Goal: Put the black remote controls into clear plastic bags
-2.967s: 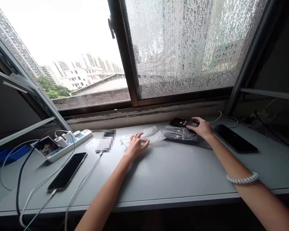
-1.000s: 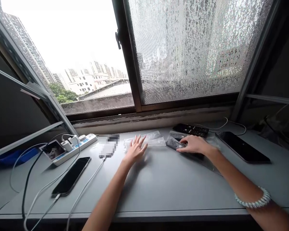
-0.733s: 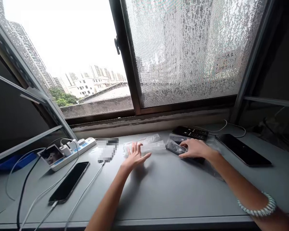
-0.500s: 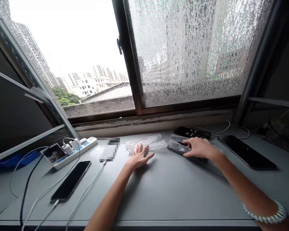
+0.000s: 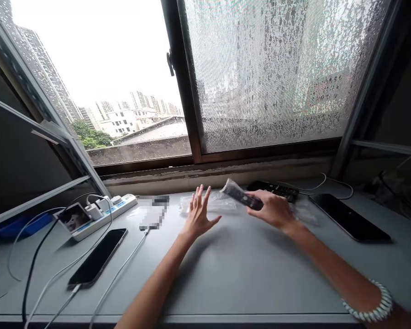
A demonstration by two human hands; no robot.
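Observation:
My right hand [image 5: 272, 209] is closed around a dark remote control [image 5: 249, 199] in a clear plastic sleeve. The remote is tilted, its far end pointing up and left and covered by crumpled plastic. Part of it is hidden in my palm. My left hand [image 5: 199, 217] is open with fingers spread, raised a little above the desk, holding nothing. Just behind its fingers lies a flat clear plastic bag [image 5: 224, 204]. More clear plastic [image 5: 306, 214] trails beside my right wrist.
A black remote with many buttons [image 5: 277, 189] lies by the window wall. At right is a dark tablet [image 5: 349, 218]. On the left are a phone [image 5: 99, 259] with a cable, a white power strip [image 5: 104, 217] with plugs, and a blurred-out item [image 5: 154, 212].
My right hand has lifted the sleeved remote off the desk and tilted it up to the left. My left hand has risen off the plastic bag, fingers now pointing up.

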